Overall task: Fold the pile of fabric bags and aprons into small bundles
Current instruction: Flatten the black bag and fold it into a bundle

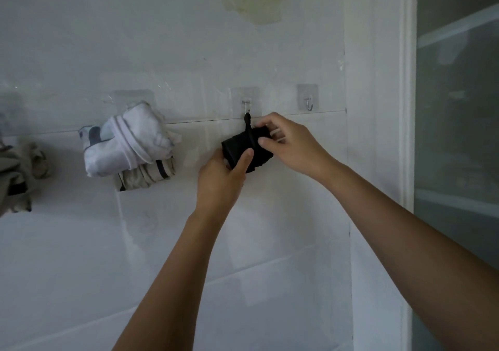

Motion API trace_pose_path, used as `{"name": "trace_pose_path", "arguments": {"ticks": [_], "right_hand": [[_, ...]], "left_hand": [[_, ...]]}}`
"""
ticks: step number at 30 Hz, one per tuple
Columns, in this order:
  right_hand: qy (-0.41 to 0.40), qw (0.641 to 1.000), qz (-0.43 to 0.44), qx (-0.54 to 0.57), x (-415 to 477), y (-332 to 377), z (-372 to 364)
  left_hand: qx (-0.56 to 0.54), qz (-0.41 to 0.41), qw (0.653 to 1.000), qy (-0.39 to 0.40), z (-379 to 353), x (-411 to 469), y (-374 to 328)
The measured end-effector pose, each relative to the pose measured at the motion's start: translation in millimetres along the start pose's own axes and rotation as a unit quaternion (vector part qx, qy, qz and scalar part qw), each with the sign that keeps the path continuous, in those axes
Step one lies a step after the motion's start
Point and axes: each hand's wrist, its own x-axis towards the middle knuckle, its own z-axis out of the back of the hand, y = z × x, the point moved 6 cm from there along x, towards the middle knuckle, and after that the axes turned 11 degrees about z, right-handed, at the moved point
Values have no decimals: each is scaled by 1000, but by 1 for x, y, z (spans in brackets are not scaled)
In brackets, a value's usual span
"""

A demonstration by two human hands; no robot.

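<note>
Left hand sat underneath, its grip clamped on the black bundle, thumb across the front, likely to stop the folds springing open. Right hand pinched the bundle's top edge, steadying it just under the hook. The loop reached up and looked caught on that hook, bundle against the wall. Further left, a white bundle hung with a beige bundle tucked below; a spare hook waited right.
</note>
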Motion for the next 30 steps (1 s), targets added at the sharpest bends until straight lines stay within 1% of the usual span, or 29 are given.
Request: {"name": "trace_pose_path", "arguments": {"ticks": [2, 4, 6, 8, 10, 12, 13, 14, 16, 20, 25, 28, 30], "right_hand": [[6, 1000, -13, 7, -5, -2, 2], [0, 1000, -29, 8, -7, -5, 6], [19, 999, -34, 2, -7, -5, 5], [37, 998, -44, 30, -9, -6, 2], [28, 994, -72, 76, -13, -8, -2], [10, 990, -96, 102, -17, -11, -5], [2, 990, -101, 101, -18, -12, -6], [-3, 991, -100, 95, -19, -11, -6], [-10, 993, -86, 74, -21, -10, -6], [-26, 996, -71, 54, -21, -9, -1], [-14, 994, -90, 63, -25, -12, -1], [-57, 991, -101, 66, -33, -12, 4], [-84, 991, -94, 54, -48, -10, 8]], "left_hand": [[51, -16, 998, 15, 1, 3, -6], [79, -15, 995, 55, 0, 5, -15], [117, -23, 989, 88, -1, 8, -23], [170, -29, 980, 97, -2, 10, -29], [279, -41, 957, 70, -5, 14, -35], [407, -46, 912, 25, -5, 15, -41], [441, -36, 897, 18, -4, 16, -41], [453, -21, 891, 22, -4, 17, -39], [453, 6, 891, 31, -1, 17, -34], [446, 21, 894, 34, 4, 17, -24], [399, 18, 916, 44, 3, 11, -23], [382, 27, 923, 40, 5, 1, -18], [373, 37, 926, 55, 5, -16, -2]]}}
